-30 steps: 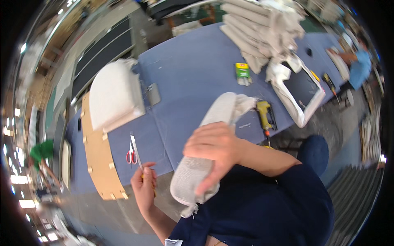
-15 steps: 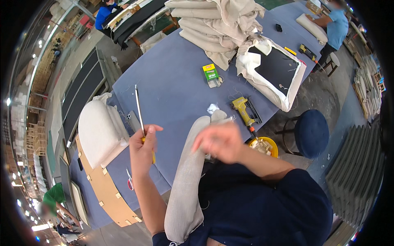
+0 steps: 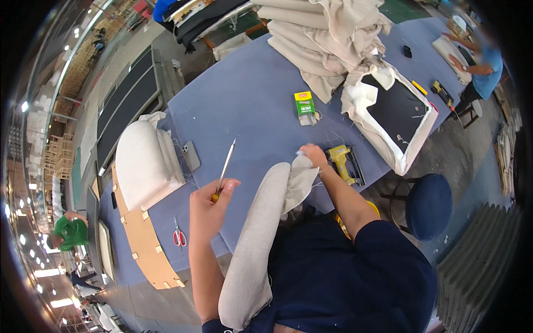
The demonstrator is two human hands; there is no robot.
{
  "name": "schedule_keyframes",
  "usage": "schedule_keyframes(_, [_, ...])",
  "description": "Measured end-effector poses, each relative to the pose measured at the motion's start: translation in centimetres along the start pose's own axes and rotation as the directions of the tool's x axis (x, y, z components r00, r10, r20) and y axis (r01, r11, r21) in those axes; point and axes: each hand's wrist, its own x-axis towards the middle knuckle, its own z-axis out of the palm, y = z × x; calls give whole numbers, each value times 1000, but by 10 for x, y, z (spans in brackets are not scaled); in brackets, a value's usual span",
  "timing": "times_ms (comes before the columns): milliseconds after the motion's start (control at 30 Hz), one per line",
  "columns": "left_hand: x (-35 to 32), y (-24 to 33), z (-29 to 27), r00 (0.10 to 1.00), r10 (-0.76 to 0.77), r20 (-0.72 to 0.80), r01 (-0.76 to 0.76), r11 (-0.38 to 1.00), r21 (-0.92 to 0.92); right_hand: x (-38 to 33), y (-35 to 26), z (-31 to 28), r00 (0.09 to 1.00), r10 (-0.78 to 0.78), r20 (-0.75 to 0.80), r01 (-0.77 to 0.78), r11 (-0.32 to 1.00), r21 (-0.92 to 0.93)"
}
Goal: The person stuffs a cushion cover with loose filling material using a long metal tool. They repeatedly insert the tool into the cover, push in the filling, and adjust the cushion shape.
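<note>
My left hand (image 3: 212,206) is closed round the yellow handle of a screwdriver (image 3: 226,166), its long metal shaft pointing up and away. A long beige upholstered pad (image 3: 252,244) lies against my body, its rounded end on the blue table edge. Loose fabric (image 3: 301,180) gathers at the pad's far end. Just beyond that fabric, my right hand (image 3: 315,157) has its fingers closed on a small tuft of white stuffing (image 3: 301,153). A yellow staple gun (image 3: 344,165) lies to the right of this hand. My right forearm partly covers a yellow bucket (image 3: 373,209).
On the blue table (image 3: 222,111) are a green and yellow box (image 3: 304,105), a phone (image 3: 191,156), red-handled scissors (image 3: 179,236), covered cushions (image 3: 145,164), a fabric pile (image 3: 311,39) and a padded frame (image 3: 388,111). A blue stool (image 3: 428,208) stands right. Co-workers (image 3: 488,64) are farther off.
My right hand has moved away from above the pad to the white stuffing and closed on it. The screwdriver has tilted to the right in my left hand. The view has shifted.
</note>
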Motion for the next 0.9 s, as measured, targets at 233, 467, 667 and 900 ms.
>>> schedule_keyframes(233, [-7, 2, -4, 999, 35, -20, -37, 997, -67, 12, -154, -116, 974, 168, 155, -212, 403, 891])
schedule_keyframes(467, [6, 31, 13, 982, 186, 25, -183, 979, -86, -69, -289, -172, 984, -121, 130, -55, 486, 873])
schedule_keyframes(667, [5, 31, 8, 966, 252, 49, -234, 944, -232, -105, -330, -157, 970, -234, 71, 95, 631, 770])
schedule_keyframes(900, [6, 22, 1, 953, 304, -19, -297, 913, -279, -118, -351, -134, 960, -271, -76, 242, 659, 712])
